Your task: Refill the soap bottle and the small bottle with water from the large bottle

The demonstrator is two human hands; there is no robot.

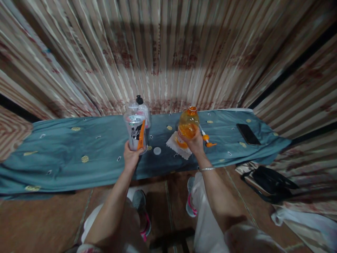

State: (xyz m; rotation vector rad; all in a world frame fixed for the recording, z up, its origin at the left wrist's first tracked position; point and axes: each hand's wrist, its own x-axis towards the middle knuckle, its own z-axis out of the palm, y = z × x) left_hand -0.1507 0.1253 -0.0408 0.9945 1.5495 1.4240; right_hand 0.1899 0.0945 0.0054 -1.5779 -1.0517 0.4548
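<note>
bottle [135, 134] in left grip [131, 154], amber bottle [188, 123] in right grip [195, 142]

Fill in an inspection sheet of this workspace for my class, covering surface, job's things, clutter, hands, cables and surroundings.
Surface: patterned blue-green tablecloth, somewhat wrinkled.
Job's things: clear container with an orange stripe; orange bottle, partly filled.
Clutter: orange-and-white pump lying right of the orange bottle; pale napkin at its base; white disc; black-topped bottle behind the container; phone at far right.
Hands: left hand grips the container; right hand grips the orange bottle.
Cables: nothing seen.
Surroundings: striped curtain behind; tiled floor; black bag at right.
</note>
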